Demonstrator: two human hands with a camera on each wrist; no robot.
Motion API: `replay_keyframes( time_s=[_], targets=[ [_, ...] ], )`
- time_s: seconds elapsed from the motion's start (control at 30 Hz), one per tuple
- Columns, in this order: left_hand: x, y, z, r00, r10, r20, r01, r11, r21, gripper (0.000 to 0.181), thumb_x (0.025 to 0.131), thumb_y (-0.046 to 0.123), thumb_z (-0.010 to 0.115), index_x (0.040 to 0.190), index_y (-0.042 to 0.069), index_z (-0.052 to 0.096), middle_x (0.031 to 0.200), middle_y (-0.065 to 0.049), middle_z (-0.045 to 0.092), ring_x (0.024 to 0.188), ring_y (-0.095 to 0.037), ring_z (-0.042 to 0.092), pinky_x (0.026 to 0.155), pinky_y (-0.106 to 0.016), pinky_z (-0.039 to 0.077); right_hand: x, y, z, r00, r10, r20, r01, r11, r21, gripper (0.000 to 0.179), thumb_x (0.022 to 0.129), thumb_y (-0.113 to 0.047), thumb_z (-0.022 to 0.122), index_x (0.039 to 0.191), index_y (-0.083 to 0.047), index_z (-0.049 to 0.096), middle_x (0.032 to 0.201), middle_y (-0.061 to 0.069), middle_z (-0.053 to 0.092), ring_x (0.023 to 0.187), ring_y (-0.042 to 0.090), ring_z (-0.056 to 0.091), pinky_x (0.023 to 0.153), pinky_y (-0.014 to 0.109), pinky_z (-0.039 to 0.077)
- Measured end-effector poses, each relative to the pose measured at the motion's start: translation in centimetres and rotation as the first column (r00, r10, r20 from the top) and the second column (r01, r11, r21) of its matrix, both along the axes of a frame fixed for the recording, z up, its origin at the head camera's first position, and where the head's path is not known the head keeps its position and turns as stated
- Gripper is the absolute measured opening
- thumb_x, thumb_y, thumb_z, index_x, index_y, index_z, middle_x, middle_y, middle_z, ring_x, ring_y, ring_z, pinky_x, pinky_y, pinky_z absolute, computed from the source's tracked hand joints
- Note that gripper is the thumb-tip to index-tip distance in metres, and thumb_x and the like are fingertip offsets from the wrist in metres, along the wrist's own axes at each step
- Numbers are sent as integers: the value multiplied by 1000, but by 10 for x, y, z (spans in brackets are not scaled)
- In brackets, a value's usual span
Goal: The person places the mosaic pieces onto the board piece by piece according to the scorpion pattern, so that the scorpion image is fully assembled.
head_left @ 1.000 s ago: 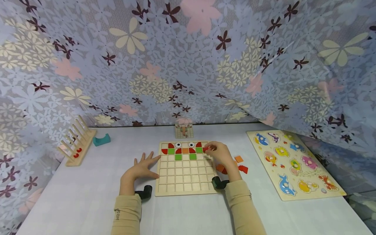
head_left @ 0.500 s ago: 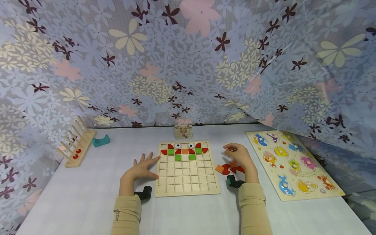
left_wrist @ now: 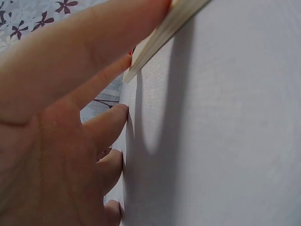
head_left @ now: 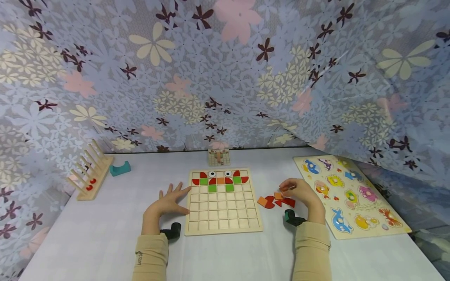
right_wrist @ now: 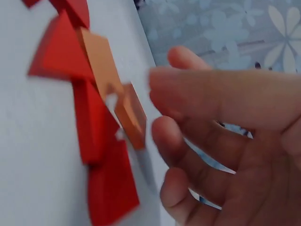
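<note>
"Wooden grid board [head_left: 223,215]: how was it set in the head view?"

"Flat on the pale table [head_left: 105,242], near square, so no long axis stood out; the eye tiles [head_left: 212,174] pointed away from the person. The left hand [head_left: 165,205], fingers spread, touched its left edge, presumably to prevent sliding. Loose red and orange tiles [head_left: 269,202] lay right of the board, probably for short reach, with the right hand [head_left: 300,192] near them."

"What did the left wrist view confirm?"

"The thumb [left_wrist: 80,52] met the board's edge, which slanted up to the right. Nothing was gripped."

"And the right wrist view?"

"Fingers were loosely bent, with no tile visible between them. One tilted orange tile [right_wrist: 131,117] stood just beside the fingertips, apart from them; its visible face ran lengthwise down to the right."
</note>
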State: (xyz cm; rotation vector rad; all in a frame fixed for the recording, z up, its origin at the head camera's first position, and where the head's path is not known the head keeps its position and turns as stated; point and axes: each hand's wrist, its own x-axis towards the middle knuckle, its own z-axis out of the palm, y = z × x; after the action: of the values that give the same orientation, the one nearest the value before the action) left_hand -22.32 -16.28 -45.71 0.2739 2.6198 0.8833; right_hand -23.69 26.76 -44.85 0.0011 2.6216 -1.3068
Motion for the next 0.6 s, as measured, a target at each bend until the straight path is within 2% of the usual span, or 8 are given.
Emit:
replay_keyframes(
  time_s=[0.2, 0.3, 0.53, 0.6],
  targets=[
    [0, 0, 1, 1000, -3, 0, 3, 1000, -7, 88, 68, 23, 79, 143, 13, 35, 152, -21, 9, 136, -46, -9, 103, -65, -13, 1, 3, 0, 991, 132, 25, -131, 991, -30, 28, 69, 6, 70, 96, 5, 62, 89, 10, 60, 78, 18, 52, 65, 27, 46],
    [0, 0, 0, 1000, -6, -3, 6, 1000, -15, 88, 68, 24, 79, 143, 13, 35, 152, -21, 9, 136, -46, -9, 103, -65, -12, -3, -4, -1, 982, 187, 10, -186, 981, -49, 30, 67, 5, 72, 95, 6, 62, 84, 10, 57, 75, 18, 48, 62, 27, 45],
    [0, 0, 0, 1000, 1, 4, -1, 1000, -10, 89, 67, 23, 79, 143, 13, 35, 152, -21, 9, 136, -46, -10, 102, -65, -13, -8, -27, -1, 973, 230, -10, -230, 972, 37, 30, 67, 4, 74, 96, 2, 65, 81, 9, 57, 72, 18, 47, 62, 28, 44],
    [0, 0, -1, 1000, 3, 5, -3, 1000, -10, 89, 67, 23, 79, 143, 12, 35, 152, -21, 9, 136, -46, -10, 102, -65, -13, -8, -31, -1, 975, 221, -2, -221, 973, 62, 31, 66, 5, 74, 95, 0, 66, 83, 8, 59, 73, 19, 48, 62, 28, 44]
  ],
)
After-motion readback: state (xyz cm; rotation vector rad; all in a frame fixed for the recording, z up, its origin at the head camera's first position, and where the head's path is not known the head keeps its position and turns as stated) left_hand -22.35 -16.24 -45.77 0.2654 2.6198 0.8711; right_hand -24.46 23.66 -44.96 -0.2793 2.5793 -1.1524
